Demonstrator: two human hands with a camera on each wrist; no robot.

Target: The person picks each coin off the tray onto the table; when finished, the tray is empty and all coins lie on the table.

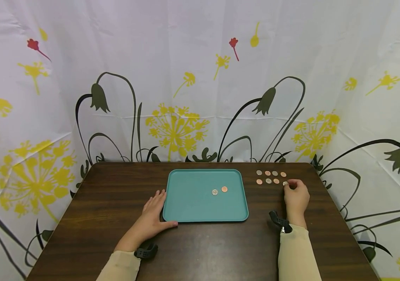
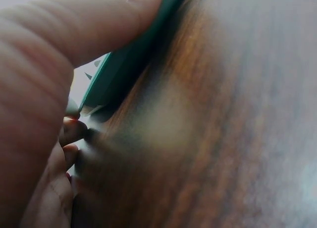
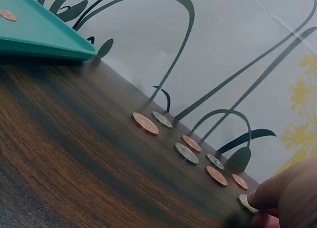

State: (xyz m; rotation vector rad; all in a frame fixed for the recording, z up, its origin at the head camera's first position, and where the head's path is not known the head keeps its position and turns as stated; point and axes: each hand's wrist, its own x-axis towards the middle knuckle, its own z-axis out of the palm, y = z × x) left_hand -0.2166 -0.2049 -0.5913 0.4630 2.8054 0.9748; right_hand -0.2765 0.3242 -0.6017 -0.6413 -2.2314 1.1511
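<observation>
At the right end of the front row of coins, my right hand [image 1: 296, 197] pinches a silver coin [image 3: 246, 203] between thumb and finger, low over the table. My left hand [image 1: 152, 218] lies at the near left corner of a teal tray [image 1: 189, 210], fingers extended along its left side and thumb by its front edge. Inside the tray lie a silver coin [image 1: 215, 192] and a copper coin [image 1: 224, 189]. In the left wrist view, the thumb [image 2: 114, 25] covers part of the tray.
Two rows of alternating silver and copper coins lie right of the tray; a copper coin [image 1: 259, 182] starts the front row, a silver coin [image 1: 259, 172] the back one. Behind the dark wooden table [image 1: 214, 249] hangs a flowered curtain [image 1: 200, 89].
</observation>
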